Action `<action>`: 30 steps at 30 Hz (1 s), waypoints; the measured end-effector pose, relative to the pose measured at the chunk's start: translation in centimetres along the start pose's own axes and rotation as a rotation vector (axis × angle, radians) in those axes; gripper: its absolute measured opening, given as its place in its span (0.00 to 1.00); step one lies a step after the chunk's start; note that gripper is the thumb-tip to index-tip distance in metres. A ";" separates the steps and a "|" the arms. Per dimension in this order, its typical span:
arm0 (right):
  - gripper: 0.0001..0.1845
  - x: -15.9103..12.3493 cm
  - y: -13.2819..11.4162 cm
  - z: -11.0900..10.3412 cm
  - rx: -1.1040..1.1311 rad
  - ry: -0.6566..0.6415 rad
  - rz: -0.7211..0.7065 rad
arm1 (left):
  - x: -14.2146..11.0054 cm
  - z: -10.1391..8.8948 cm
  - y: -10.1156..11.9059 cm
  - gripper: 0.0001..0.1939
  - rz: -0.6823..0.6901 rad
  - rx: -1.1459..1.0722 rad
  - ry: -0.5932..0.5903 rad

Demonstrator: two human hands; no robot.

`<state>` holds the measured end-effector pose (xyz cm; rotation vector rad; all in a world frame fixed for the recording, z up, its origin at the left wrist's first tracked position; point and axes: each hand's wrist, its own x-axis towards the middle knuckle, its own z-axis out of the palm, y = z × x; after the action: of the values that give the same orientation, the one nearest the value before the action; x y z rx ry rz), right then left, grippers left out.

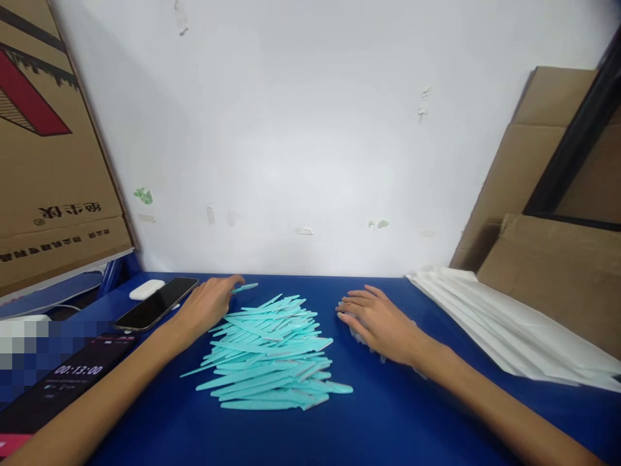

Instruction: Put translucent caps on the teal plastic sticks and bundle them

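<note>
A heap of turquoise eyebrow razors (272, 362) lies on the blue table, most of them pointing sideways. At the heap's far left corner is my left hand (213, 301), its fingers closed on one eyebrow razor (246, 288) that sticks out to the right. My right hand (383, 323) lies palm down to the right of the heap, apart from it, with its fingers stretched out. Small clear plastic pieces (359, 336) show beneath that hand; most of them are hidden by it, and their kind cannot be made out.
A stack of white sheets or bags (504, 330) lies at the right, against cardboard (557, 278). On the left are a dark phone (158, 304), a white case (147, 289) and a phone showing a timer (72, 382). A white wall (310, 142) bounds the table's far edge.
</note>
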<state>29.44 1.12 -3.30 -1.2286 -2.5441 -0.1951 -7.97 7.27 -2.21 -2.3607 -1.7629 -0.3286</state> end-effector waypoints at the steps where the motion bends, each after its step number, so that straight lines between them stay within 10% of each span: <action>1: 0.20 0.0 -0.1 -0.1 -0.003 -0.013 0.002 | 0.1 0.3 -0.2 0.21 0.008 -0.001 -0.009; 30: 0.16 0.0 -0.3 0.2 0.031 0.117 -0.089 | -0.9 -0.7 3.6 0.16 0.476 -0.153 0.055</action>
<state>29.16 0.92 -3.49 -1.0610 -2.4931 -0.2396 -4.84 5.27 -1.83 -2.7458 -1.1336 -0.4596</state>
